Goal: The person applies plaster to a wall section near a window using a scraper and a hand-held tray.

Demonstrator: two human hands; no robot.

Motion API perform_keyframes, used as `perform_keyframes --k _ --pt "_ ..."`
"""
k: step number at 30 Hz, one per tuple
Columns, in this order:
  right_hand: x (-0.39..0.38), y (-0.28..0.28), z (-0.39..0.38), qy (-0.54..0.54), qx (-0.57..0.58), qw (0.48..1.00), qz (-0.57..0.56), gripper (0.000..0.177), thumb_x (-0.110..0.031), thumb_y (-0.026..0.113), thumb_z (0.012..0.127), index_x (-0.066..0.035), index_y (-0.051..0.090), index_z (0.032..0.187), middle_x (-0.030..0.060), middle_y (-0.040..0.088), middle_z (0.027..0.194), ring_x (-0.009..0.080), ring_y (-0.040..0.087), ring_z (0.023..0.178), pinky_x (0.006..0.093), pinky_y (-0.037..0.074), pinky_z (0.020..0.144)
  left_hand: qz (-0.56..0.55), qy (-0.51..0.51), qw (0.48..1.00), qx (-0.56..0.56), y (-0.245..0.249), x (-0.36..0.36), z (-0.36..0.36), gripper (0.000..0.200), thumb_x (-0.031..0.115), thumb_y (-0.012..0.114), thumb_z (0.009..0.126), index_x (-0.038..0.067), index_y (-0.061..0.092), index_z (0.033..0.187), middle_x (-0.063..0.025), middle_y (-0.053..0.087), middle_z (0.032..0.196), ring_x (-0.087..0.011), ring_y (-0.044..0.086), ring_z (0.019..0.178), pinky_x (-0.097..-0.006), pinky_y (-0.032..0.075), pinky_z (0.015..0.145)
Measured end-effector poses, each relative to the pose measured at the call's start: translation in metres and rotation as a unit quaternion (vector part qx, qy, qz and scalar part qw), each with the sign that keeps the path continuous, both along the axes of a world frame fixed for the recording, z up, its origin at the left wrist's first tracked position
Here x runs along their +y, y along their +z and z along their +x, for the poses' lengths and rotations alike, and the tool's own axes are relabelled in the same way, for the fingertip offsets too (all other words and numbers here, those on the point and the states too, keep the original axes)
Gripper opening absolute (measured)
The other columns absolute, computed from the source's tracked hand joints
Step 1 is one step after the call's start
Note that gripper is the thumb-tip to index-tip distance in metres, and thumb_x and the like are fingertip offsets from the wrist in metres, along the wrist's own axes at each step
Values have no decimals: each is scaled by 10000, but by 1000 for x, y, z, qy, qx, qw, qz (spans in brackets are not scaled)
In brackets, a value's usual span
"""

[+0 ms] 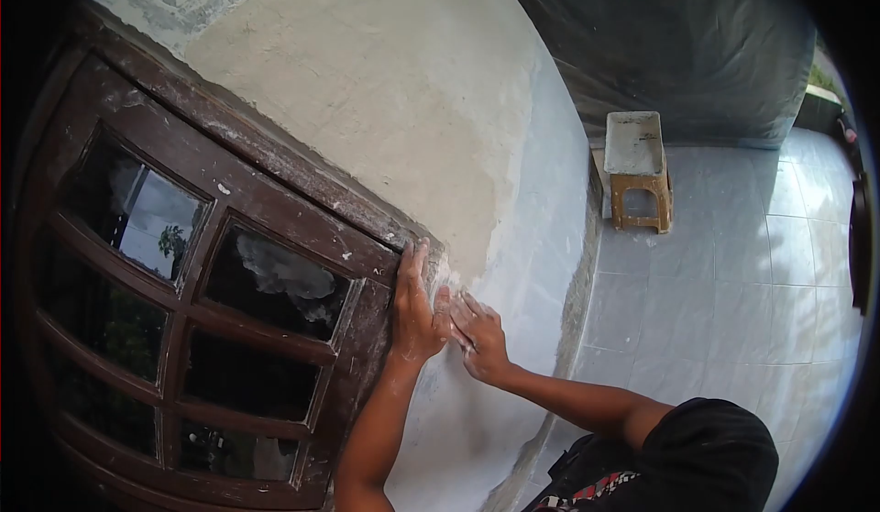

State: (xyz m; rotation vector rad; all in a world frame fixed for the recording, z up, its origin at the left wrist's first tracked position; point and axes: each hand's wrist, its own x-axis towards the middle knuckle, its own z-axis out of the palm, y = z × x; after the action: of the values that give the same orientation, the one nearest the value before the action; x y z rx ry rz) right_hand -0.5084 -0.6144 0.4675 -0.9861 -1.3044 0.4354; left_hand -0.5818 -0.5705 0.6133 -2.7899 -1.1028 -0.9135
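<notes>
My left hand [420, 315] rests at the corner where the brown wooden window frame [266, 159] meets the wall. Its fingers are stretched upward along the frame's edge, and the thumb stands apart toward the wall. My right hand [484, 340] lies against the plastered wall [394, 136] just beside it, fingers extended and a little apart, close to the left thumb. Whitish plaster or putty smears both hands. No tool shows in either. Around the hands, the wall changes from beige plaster to a smoother whitish coat.
Glass panes [270, 274] in the brown window sash fill the left side. A brown plastic stool [642, 202] with a shallow grey tray [634, 143] on it stands on the tiled floor [706, 310]. Behind it hangs a dark sheet [678, 44].
</notes>
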Motion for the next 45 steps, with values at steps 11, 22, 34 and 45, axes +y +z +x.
perform_keyframes --k 11,22,34,45 --pt "85 33 25 -130 26 990 47 488 38 612 885 -90 618 1356 148 598 1396 319 553 1313 391 376 1064 -3 7 1000 6 0 -1 1 582 102 454 978 -146 262 1468 -345 343 1513 -447 331 1446 -477 266 1209" --pt "74 33 83 -78 67 994 42 530 46 577 890 -165 616 1374 77 610 1406 253 569 1299 419 355 1066 0 13 1000 -27 -2 -2 4 585 128 489 958 -118 326 1462 -322 429 1476 -528 333 1410 -541 263 1181" --pt "4 -12 37 53 -23 997 52 558 45 589 882 -161 582 1401 83 594 1421 261 550 1332 453 304 1125 13 17 1000 -11 1 1 4 582 128 489 958 -119 332 1462 -325 434 1469 -540 352 1392 -543 280 1172" --pt "106 55 45 -106 9 990 93 467 2 635 907 -94 613 1364 160 595 1394 354 543 1321 436 399 1092 4 24 1000 -7 0 0 6 578 120 492 958 -114 328 1460 -322 434 1469 -535 349 1396 -545 288 1168"
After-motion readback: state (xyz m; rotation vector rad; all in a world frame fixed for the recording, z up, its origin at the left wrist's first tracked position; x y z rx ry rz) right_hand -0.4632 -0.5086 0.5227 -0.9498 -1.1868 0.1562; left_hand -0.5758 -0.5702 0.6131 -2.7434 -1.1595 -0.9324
